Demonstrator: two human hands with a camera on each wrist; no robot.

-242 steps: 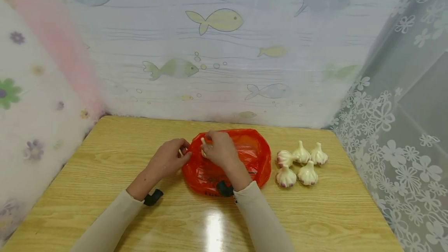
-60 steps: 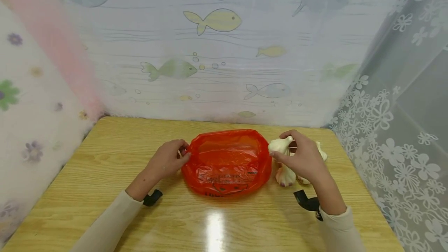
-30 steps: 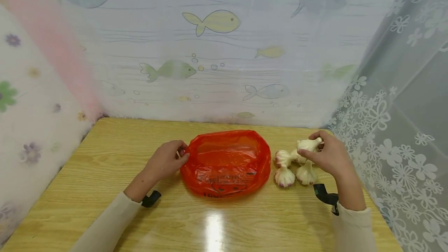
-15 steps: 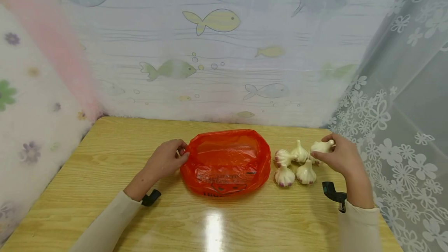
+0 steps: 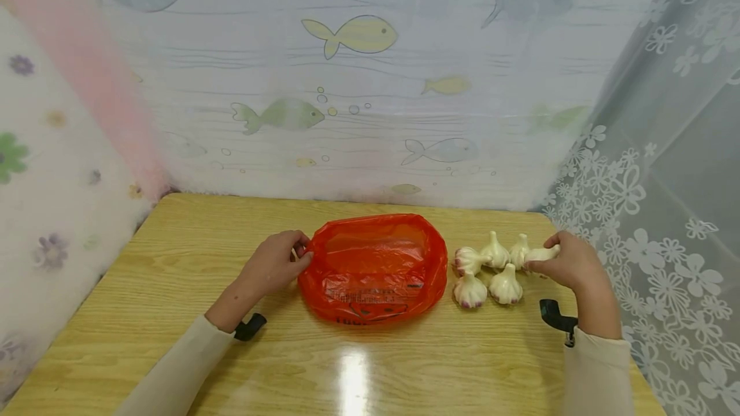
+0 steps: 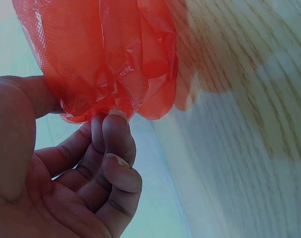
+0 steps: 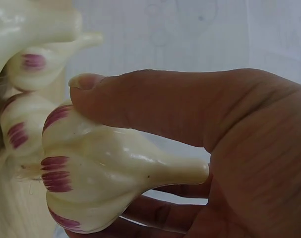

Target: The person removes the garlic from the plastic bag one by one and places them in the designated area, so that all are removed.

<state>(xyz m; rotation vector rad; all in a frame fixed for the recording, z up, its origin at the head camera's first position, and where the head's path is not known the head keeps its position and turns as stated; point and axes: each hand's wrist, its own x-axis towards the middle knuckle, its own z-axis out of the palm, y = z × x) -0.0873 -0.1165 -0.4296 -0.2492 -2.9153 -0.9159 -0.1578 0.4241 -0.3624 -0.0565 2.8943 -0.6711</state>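
Wooden table (image 5: 173, 262), fish-print wall (image 5: 358, 82), lace curtain (image 5: 665, 210).

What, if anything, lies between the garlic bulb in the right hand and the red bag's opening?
Four garlic bulbs lie on the table between the held bulb in the right hand and the red bag, whose edge the left hand pinches.

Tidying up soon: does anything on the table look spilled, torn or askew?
Nothing spilled or torn. One garlic bulb lies on its side while its neighbours stand upright. The right hand holds another bulb sideways; the left hand pinches the red bag.
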